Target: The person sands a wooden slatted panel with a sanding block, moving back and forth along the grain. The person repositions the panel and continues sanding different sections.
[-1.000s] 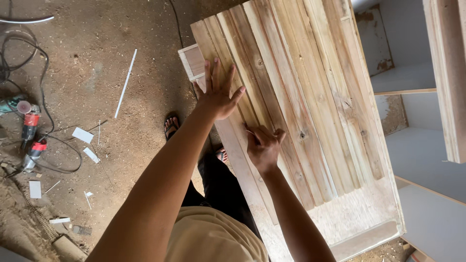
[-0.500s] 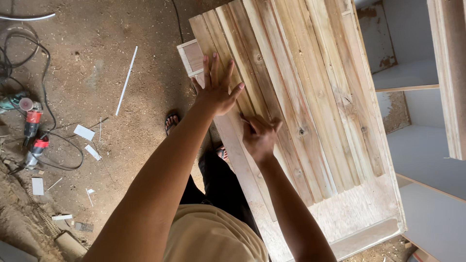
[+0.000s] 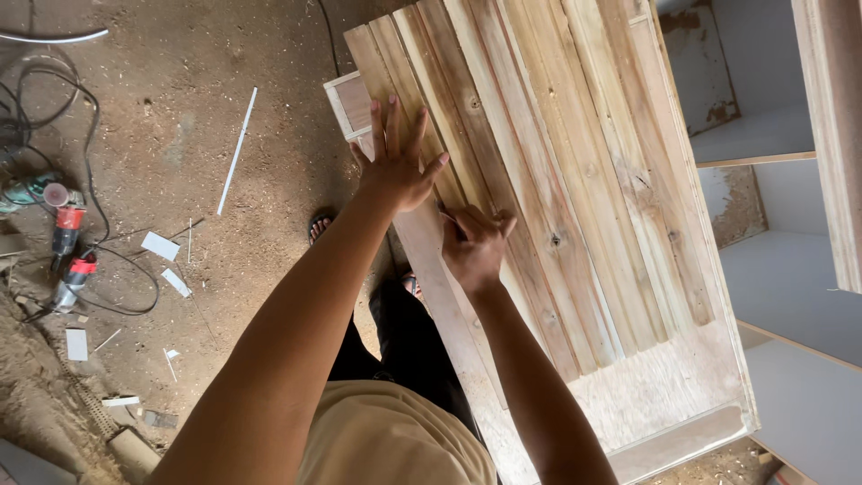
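**Two hands on a row of timber strips**

The wooden strips lie side by side on a plywood board, which stands above a dirt floor strewn with sawdust. The person's left hand is spread flat, fingers splayed, pressing down on the strips at the near edge and grasping nothing. The right hand is curled tight just beside it, knuckles on the wood, pinched around something thin at the fingertips (a pencil or small tool, I'd guess, but it is too hidden to be sure).

The strips look stiff, dry and fairly light, with rough-sawn faces that should not slip under a palm. Being long and narrow, one would likely flex or swing if lifted by an end; a hold near the middle, or flat pressure from above as now, seems safest. Splinters look possible along the edges.

Off to the side lie power tools with tangled black cables and white offcuts. Grey cabinet panels stand beyond the board.
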